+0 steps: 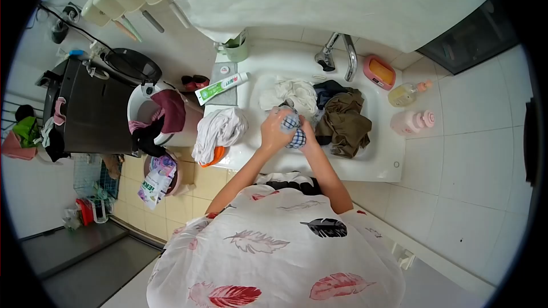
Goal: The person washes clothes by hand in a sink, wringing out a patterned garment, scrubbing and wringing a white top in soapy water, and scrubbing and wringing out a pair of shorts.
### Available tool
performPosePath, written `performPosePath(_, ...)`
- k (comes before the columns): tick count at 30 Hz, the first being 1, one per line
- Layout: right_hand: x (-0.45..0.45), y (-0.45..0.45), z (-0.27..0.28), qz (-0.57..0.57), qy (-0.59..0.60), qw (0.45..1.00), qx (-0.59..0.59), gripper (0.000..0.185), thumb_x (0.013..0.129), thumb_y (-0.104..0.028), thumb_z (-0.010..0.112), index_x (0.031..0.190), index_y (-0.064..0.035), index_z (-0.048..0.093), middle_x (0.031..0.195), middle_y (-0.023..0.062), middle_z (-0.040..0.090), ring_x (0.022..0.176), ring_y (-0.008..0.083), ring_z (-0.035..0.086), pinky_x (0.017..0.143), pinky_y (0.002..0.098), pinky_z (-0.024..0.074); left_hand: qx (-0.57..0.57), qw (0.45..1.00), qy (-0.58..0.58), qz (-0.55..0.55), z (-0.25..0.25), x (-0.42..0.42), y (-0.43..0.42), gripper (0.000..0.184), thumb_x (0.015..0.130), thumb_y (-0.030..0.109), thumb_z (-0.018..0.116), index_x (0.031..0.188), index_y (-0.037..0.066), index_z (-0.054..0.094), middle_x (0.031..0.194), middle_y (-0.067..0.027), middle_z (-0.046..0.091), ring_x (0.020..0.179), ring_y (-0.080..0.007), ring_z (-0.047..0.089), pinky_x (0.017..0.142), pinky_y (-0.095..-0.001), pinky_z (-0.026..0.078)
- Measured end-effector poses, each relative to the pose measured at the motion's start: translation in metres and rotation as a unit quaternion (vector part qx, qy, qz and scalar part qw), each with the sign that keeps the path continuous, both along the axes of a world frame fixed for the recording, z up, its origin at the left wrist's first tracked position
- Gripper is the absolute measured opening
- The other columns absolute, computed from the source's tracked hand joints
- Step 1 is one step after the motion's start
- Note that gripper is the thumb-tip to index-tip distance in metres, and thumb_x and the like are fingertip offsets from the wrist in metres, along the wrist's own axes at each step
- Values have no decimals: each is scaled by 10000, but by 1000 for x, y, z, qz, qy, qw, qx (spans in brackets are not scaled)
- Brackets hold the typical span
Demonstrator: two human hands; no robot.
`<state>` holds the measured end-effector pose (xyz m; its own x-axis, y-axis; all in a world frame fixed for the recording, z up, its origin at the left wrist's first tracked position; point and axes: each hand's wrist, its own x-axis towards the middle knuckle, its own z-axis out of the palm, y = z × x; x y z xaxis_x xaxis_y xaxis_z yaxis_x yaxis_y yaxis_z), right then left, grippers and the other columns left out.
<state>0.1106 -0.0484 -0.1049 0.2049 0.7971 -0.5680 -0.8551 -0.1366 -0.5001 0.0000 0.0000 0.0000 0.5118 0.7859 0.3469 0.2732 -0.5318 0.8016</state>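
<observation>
Over the front of the white sink (383, 166), my left hand (276, 129) and my right hand (309, 136) are pressed together around a bunched blue-and-white checked cloth (297, 138). Both hands are closed, and part of the cloth bulges out between them. Just beyond my fingers lies a crumpled white garment (292, 92) in the basin. To the right of my right hand sit a brown garment (346, 122) and a dark navy one (327, 91), heaped together.
A chrome faucet (349, 60) rises at the sink's back. Right of it stand a soap dish (379, 72) and two pump bottles. On the left ledge are a toothpaste tube (221, 88), a green cup (236, 51) and white laundry (221, 131). A bucket (137, 115) holds more clothes.
</observation>
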Motion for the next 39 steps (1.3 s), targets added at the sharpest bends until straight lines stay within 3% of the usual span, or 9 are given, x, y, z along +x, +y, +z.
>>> performPosePath(9, 4, -11, 36, 14, 31, 998, 46, 237, 824, -253, 467, 945, -61, 534, 858, 58, 587, 758, 162, 576, 675, 290, 480, -82, 996, 12, -34, -4, -18, 11, 496, 588, 135, 642, 1027, 74, 418, 961, -132, 473, 883, -279, 509, 725, -330, 435)
performPosePath(12, 9, 4, 95, 50, 20, 998, -20, 163, 783, -224, 511, 840, -83, 568, 751, 12, 582, 696, 143, 570, 657, 266, 463, -326, 942, -78, -18, 13, -41, 16, 600, 669, 192, 657, 1101, 32, 273, 1002, -132, 400, 927, -194, 429, 777, -297, 398)
performPosePath(18, -12, 31, 147, 184, -23, 976, 113, 380, 683, 9, 494, 1058, -29, 449, 972, 68, 520, 875, 165, 516, 744, 284, 435, -386, 915, -110, 28, 42, -117, 34, 653, 586, 134, 721, 1080, 104, 294, 992, -100, 410, 880, -159, 444, 695, -258, 421)
performPosePath(19, -22, 39, 152, 196, -20, 974, 113, 380, 683, 9, 494, 1058, -29, 449, 972, 68, 520, 875, 165, 516, 744, 284, 435, -382, 913, -138, 47, 58, -128, 34, 655, 570, 138, 735, 1062, 101, 303, 993, -105, 416, 904, -172, 443, 746, -280, 406)
performPosePath(21, -40, 59, 159, 161, -117, 959, 203, 476, 638, 100, 478, 1093, -31, 430, 1007, 61, 482, 903, 154, 490, 772, 274, 420, -139, 973, -122, 137, 67, -145, 39, 697, 551, 130, 743, 1094, 96, 306, 1010, -118, 421, 956, -193, 436, 815, -304, 373)
performPosePath(23, -48, 78, 166, 191, -135, 947, 219, 563, 582, 137, 499, 1108, -49, 427, 1028, 61, 460, 942, 143, 462, 802, 259, 398, -166, 962, -150, 155, 85, -158, 38, 822, 524, 99, 730, 1204, 77, 270, 1064, -126, 415, 1032, -228, 409, 893, -323, 317)
performPosePath(31, -71, 119, 147, 204, -451, 784, 373, 564, 545, 133, 489, 1071, -70, 490, 909, 43, 418, 891, 148, 437, 818, 227, 351, -8, 965, -39, 257, 69, -189, 35, 658, 513, 57, 677, 1119, 54, 422, 1013, -97, 414, 993, -244, 412, 888, -303, 311)
performPosePath(34, -70, 106, 125, 305, -682, 603, 279, 557, 538, 69, 564, 1048, -150, 518, 839, 93, 407, 858, 268, 430, 802, 351, 334, -64, 962, 65, 258, 31, -202, 33, 600, 531, 80, 677, 1079, 61, 431, 998, -123, 416, 981, -282, 420, 873, -324, 329)
performPosePath(39, -66, 84, 105, 276, -749, 546, 253, 599, 539, 9, 646, 1079, -123, 424, 899, 96, 394, 886, 279, 426, 815, 355, 333, -35, 954, 15, 296, 2, -204, 25, 611, 551, 108, 677, 1091, 73, 393, 1004, -125, 418, 958, -278, 429, 861, -327, 330)
